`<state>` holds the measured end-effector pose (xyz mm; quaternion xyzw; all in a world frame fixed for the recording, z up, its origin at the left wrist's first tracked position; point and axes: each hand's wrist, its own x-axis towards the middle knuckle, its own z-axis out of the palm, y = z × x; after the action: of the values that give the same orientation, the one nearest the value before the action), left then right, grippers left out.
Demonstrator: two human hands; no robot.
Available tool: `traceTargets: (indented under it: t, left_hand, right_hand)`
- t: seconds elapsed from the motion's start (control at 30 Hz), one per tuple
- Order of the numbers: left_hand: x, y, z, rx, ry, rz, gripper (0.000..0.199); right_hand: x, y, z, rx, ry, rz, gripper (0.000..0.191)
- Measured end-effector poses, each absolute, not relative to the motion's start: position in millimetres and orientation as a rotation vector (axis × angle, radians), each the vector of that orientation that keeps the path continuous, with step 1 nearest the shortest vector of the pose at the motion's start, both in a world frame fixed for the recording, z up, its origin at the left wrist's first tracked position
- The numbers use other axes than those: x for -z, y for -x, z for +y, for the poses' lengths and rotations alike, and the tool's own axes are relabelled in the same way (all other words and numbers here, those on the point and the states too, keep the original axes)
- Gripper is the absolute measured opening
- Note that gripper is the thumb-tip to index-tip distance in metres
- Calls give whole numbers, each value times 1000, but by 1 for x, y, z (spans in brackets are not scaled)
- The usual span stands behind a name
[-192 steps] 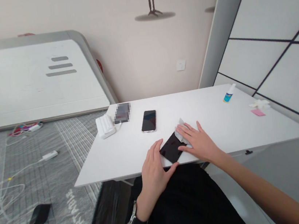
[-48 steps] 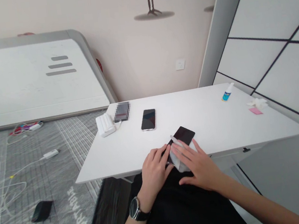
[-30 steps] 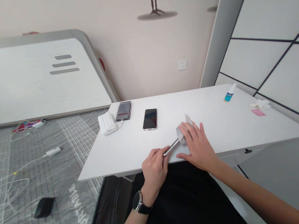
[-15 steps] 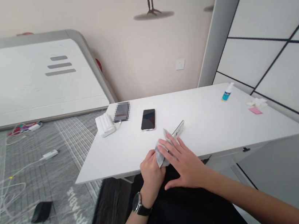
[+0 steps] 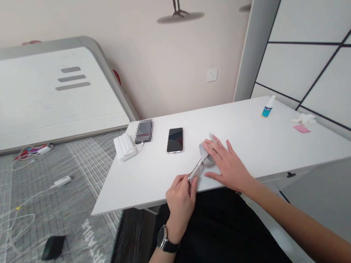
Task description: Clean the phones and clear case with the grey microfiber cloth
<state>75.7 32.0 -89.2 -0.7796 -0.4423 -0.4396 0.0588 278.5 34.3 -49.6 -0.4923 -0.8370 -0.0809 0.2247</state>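
My left hand (image 5: 180, 197), a watch (image 5: 162, 236) on its wrist, is closed on the near end of a thin, silver-edged phone (image 5: 196, 170). The phone is tilted almost edge-on, just above the front of the white desk (image 5: 249, 147). Over its far end lies a greyish-white cleaning cloth (image 5: 205, 155), which my right hand (image 5: 227, 165) presses with its fingers; the thumb stands apart. Part of the cloth and that end of the phone are hidden. Beyond my hands, a second phone (image 5: 175, 140) rests flat, its dark screen up.
A white charger-like block (image 5: 125, 147) and a blurred dark item (image 5: 144, 131) occupy the desk's left end. To the right stand a small spray bottle (image 5: 268, 106), crumpled tissue (image 5: 305, 119) and a pink slip (image 5: 301, 128). Cables (image 5: 32, 198) lie on the patterned surface at left.
My right hand and the cloth have slid away from my left hand to the phone's far end. The near part of the phone, covered before, now shows.
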Motion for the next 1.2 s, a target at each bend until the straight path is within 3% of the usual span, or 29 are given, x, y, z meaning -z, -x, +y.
traceTargets:
  t: [0.2, 0.4, 0.57, 0.73, 0.9, 1.07, 1.2]
  left_hand:
    - [90, -76, 33, 1363, 2332, -1288, 26]
    - [88, -77, 32, 1372, 2366, -1295, 11]
    - [89, -76, 33, 1399, 2353, -1250, 33]
    - [88, -77, 32, 1365, 2357, -1300, 11]
    - [89, -76, 33, 1379, 2328, -1257, 27]
    - [88, -77, 32, 1347, 2344, -1339, 14]
    - [88, -77, 32, 1350, 2334, -1339, 19]
  right_hand:
    - [48, -272, 28, 93, 1081, -2517, 100]
    - [45, -280, 37, 173, 1367, -2223, 88]
    - [44, -269, 29, 88, 1011, -2508, 94]
    - [48, -276, 40, 212, 1426, -2205, 90]
    - [52, -268, 31, 125, 1124, -2488, 104]
    - [51, -281, 46, 223, 1467, -2199, 94]
    - [50, -277, 39, 116, 1174, -2451, 105]
